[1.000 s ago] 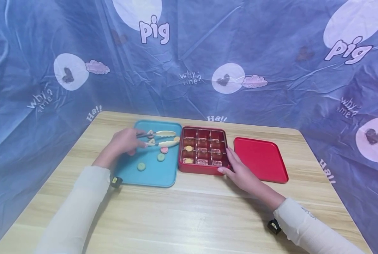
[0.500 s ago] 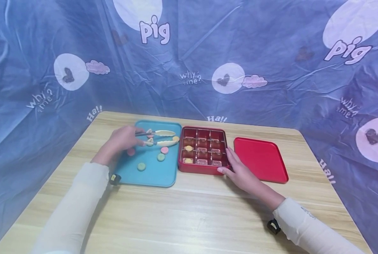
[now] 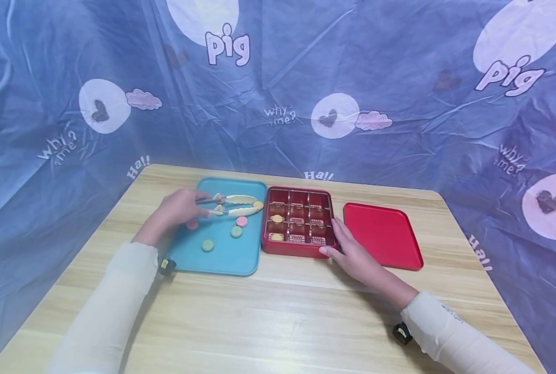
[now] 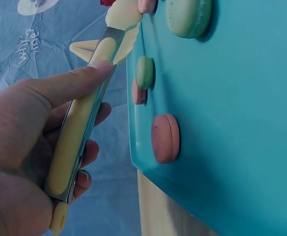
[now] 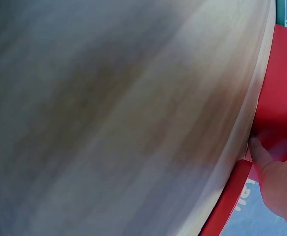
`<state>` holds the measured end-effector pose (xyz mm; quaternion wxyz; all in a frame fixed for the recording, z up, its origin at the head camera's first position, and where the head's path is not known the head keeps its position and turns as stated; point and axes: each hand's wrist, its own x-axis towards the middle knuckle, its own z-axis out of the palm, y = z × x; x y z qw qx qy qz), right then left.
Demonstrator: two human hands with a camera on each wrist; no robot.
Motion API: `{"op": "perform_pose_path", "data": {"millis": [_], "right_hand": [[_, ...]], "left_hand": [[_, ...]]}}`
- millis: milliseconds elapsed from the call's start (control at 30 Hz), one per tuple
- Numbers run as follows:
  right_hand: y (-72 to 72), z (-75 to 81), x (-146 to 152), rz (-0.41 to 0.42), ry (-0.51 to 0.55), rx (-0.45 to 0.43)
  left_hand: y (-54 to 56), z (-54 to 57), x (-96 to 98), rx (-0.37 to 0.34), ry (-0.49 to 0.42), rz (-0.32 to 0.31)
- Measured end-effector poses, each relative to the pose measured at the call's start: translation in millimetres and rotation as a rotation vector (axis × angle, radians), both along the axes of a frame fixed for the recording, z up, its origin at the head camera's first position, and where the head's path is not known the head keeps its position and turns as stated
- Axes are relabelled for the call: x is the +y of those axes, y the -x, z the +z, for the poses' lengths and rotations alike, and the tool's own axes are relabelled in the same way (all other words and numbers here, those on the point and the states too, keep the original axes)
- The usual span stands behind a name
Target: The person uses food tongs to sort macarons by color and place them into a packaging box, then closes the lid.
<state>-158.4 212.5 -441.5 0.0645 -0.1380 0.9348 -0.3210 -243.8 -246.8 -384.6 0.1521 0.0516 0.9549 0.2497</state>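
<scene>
My left hand (image 3: pixel 180 209) grips a pair of tongs (image 3: pixel 240 212) with cream-coloured tips, held low over the blue tray (image 3: pixel 231 262). The tong arms stand apart, their tips beside a yellow macaron (image 3: pixel 258 204) at the tray's right side. In the left wrist view, the thumb lies along the handle of the tongs (image 4: pixel 79 132) with fingers curled behind. A pink macaron (image 3: pixel 242 222) and green macarons (image 3: pixel 236 231) lie nearer the front. My right hand (image 3: pixel 352 252) rests against the front right corner of the red divided box (image 3: pixel 296 250), fingers along its side, thumb at the front.
Two yellow macarons (image 3: pixel 277 218) sit in the box's left column of compartments. Right of the box lies a red lid (image 3: pixel 382 236). Another pink macaron (image 4: pixel 165 138) is on the tray near my left hand. A blue printed cloth (image 3: pixel 278 78) hangs behind the wooden table (image 3: pixel 282 322).
My left hand has shifted slightly left with the tongs, and a pink macaron beside it has come into view. The tong tips stay near the yellow macaron; my right hand holds its place.
</scene>
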Motion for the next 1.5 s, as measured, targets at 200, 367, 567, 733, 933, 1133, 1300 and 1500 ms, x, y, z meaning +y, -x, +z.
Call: {"op": "perform_pose_path", "data": {"millis": [200, 367, 567, 733, 933, 1133, 1300, 1500], "right_hand": [[-0.3, 0.3, 0, 0.001, -0.002, 0.009], [-0.6, 0.6, 0, 0.000, 0.000, 0.009], [-0.7, 1.8, 0, -0.008, 0.002, -0.013], [-0.4, 2.2, 0, -0.005, 0.000, -0.015], [-0.8, 1.5, 0, -0.006, 0.001, -0.013], [-0.8, 0.2, 1, -0.006, 0.003, -0.012], [-1.2, 0.2, 1, -0.007, 0.000, -0.010], [-1.3, 0.6, 2, -0.004, 0.000, -0.007]], "left_hand": [[-2.1, -4.1, -2.3, -0.006, -0.024, 0.025], [-4.0, -4.6, -4.8, -0.006, -0.020, 0.033], [-7.7, -3.4, -8.9, 0.004, -0.035, 0.049], [-11.9, -0.7, -14.5, -0.015, -0.075, 0.097], [-15.8, 3.7, -17.5, 0.006, -0.096, 0.103], [-18.2, 10.7, -14.9, 0.001, -0.142, 0.132], [-14.5, 13.8, -11.6, 0.068, -0.135, 0.120], [-9.8, 15.6, -3.8, 0.058, -0.144, 0.121]]}}
